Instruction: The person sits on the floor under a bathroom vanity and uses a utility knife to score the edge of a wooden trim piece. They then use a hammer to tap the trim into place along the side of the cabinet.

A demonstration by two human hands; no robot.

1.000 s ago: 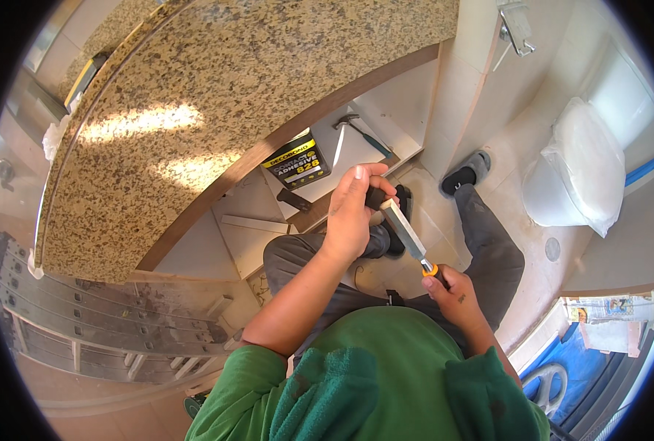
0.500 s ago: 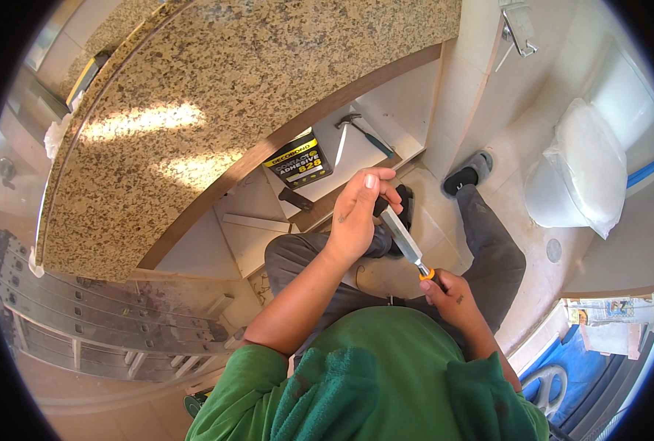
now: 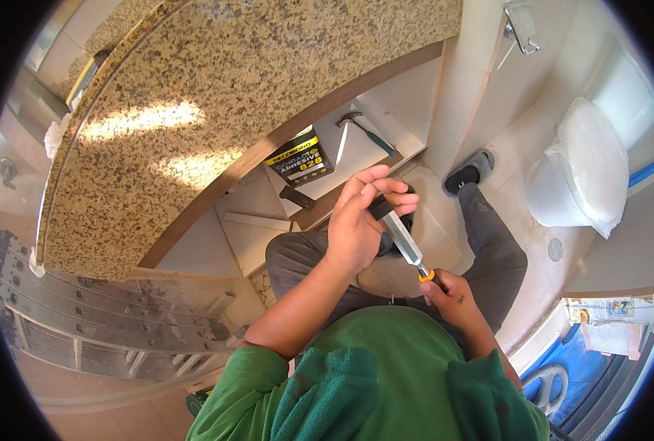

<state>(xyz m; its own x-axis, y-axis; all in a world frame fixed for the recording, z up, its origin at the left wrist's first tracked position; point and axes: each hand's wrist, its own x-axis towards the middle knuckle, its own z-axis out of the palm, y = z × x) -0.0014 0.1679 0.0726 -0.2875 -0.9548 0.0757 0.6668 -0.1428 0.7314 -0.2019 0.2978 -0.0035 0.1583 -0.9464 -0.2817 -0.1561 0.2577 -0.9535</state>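
Note:
My right hand (image 3: 448, 294) is closed round the orange-collared handle of a chisel, whose steel blade (image 3: 406, 239) points up and away from me toward my left hand (image 3: 360, 217). A black piece (image 3: 382, 207), which looks like a tip cover, sits at the blade's far end among my left fingers. These fingers are raised and apart, loosely curved beside it. Beyond my hands, inside the open cabinet, are a black-and-yellow tin (image 3: 301, 162), a hammer (image 3: 374, 138) and a small dark object (image 3: 295, 198), too indistinct to name.
A curved granite counter (image 3: 253, 66) overhangs the cabinet. My legs (image 3: 488, 242) are bent on the tiled floor (image 3: 433, 213). A plastic-covered toilet (image 3: 573, 169) stands at the right, a metal ladder (image 3: 99, 316) at the lower left. Blue sheeting (image 3: 573, 353) lies lower right.
My left fingers have loosened and spread from their closer curl round the black piece at the blade's end. My right hand and the chisel have moved only slightly.

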